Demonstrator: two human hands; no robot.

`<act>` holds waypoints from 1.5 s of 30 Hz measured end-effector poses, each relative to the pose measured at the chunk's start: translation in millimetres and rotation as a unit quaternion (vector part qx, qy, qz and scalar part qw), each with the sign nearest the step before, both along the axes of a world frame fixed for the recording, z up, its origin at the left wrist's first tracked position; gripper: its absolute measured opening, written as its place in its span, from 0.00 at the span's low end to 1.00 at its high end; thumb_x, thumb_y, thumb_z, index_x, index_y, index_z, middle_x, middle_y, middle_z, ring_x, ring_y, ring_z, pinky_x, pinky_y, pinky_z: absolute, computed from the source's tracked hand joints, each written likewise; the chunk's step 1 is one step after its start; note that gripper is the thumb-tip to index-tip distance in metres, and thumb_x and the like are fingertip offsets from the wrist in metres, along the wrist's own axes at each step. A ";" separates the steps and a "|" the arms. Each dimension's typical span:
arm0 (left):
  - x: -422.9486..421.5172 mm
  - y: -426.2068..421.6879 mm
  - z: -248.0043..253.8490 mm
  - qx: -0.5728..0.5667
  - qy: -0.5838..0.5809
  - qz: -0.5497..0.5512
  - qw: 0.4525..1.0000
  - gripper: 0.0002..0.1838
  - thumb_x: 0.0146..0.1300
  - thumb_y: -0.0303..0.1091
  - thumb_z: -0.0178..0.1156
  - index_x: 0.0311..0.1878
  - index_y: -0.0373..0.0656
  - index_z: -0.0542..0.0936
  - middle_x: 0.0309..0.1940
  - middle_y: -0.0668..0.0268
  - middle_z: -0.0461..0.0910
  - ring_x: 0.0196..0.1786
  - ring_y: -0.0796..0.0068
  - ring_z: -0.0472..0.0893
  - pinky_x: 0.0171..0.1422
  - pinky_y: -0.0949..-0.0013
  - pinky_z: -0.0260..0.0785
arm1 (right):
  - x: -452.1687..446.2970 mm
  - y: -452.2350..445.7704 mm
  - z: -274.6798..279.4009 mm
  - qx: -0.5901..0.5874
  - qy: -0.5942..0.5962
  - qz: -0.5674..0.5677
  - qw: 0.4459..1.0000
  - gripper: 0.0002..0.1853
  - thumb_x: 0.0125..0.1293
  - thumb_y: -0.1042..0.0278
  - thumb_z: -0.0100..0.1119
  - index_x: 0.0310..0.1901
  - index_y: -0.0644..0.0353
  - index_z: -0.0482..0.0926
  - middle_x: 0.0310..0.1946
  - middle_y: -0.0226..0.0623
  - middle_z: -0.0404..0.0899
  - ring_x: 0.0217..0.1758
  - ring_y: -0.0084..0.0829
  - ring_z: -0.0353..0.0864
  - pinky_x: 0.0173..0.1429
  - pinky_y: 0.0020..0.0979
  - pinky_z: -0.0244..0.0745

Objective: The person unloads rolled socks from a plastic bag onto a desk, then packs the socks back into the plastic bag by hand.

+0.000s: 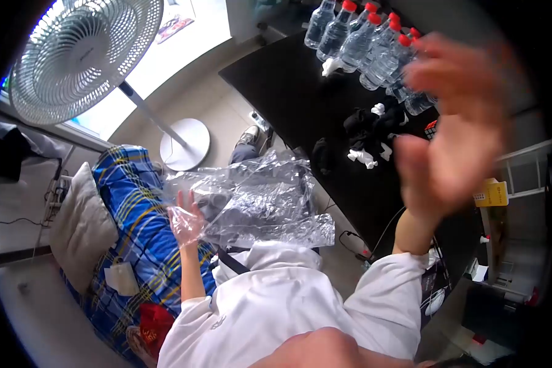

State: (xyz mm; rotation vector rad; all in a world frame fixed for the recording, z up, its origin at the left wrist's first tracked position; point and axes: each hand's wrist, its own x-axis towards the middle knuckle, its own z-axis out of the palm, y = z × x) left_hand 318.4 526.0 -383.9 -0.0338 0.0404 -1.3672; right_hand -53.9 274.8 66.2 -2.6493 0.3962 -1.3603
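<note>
A large sheet or bag of clear, crinkled plastic (264, 199) lies over my lap. My left hand (187, 219) is under or inside its left end, with the fingers spread and showing through the film. Raised close to the camera on the right, my right hand (451, 132) is blurred, its fingers apart and nothing between them. Behind it stands the dark table (270, 73), with black cloth bundles (368, 126) and crumpled white pieces (363, 158) on top.
Several clear bottles with red caps (362, 46) stand at the table's back. A white fan (186, 144) is at the upper left. The blue plaid couch (135, 214) holds a pale cushion (86, 227). A yellow box (492, 193) is at the right.
</note>
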 end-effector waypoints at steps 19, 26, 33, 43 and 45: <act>10.2 18.7 -56.3 0.100 -0.012 -0.041 0.994 0.36 0.79 0.60 0.45 0.81 0.49 0.62 0.76 0.47 0.67 0.70 0.46 0.75 0.70 0.44 0.72 | 19.2 75.4 -221.5 0.543 0.077 0.156 0.821 0.50 0.74 0.20 0.34 0.53 0.69 0.84 0.55 0.47 0.84 0.62 0.39 0.81 0.68 0.42 0.72; 14.6 36.5 -0.1 0.104 -0.086 -0.056 0.989 0.33 0.80 0.62 0.45 0.80 0.58 0.62 0.75 0.47 0.68 0.64 0.49 0.80 0.66 0.45 0.77 | 26.0 50.6 -237.4 0.559 -0.046 0.184 0.807 0.41 0.74 0.29 0.52 0.44 0.73 0.88 0.42 0.46 0.90 0.50 0.37 0.88 0.60 0.37 0.78; 34.7 60.6 10.7 0.180 -0.228 -0.056 0.955 0.33 0.79 0.59 0.50 0.80 0.58 0.62 0.77 0.49 0.66 0.67 0.51 0.78 0.75 0.47 0.68 | 16.8 62.4 -239.5 0.601 0.185 0.021 0.777 0.13 0.69 0.66 0.64 0.46 0.68 0.89 0.39 0.43 0.91 0.41 0.28 0.91 0.49 0.28 0.83; 49.1 55.2 17.8 0.039 -0.220 0.029 0.974 0.31 0.79 0.56 0.51 0.81 0.63 0.64 0.84 0.53 0.54 0.76 0.51 0.70 0.78 0.42 0.63 | 17.2 68.7 -230.4 0.497 0.173 -0.097 0.845 0.24 0.65 0.48 0.74 0.42 0.68 0.89 0.36 0.42 0.91 0.35 0.32 0.90 0.42 0.29 0.84; 46.9 47.1 26.0 0.014 -0.219 0.028 0.975 0.29 0.80 0.53 0.52 0.80 0.62 0.65 0.82 0.52 0.58 0.74 0.52 0.73 0.76 0.44 0.66 | 19.8 72.7 -232.1 0.470 0.184 -0.120 0.855 0.20 0.66 0.54 0.74 0.40 0.68 0.89 0.34 0.42 0.91 0.32 0.32 0.89 0.38 0.29 0.82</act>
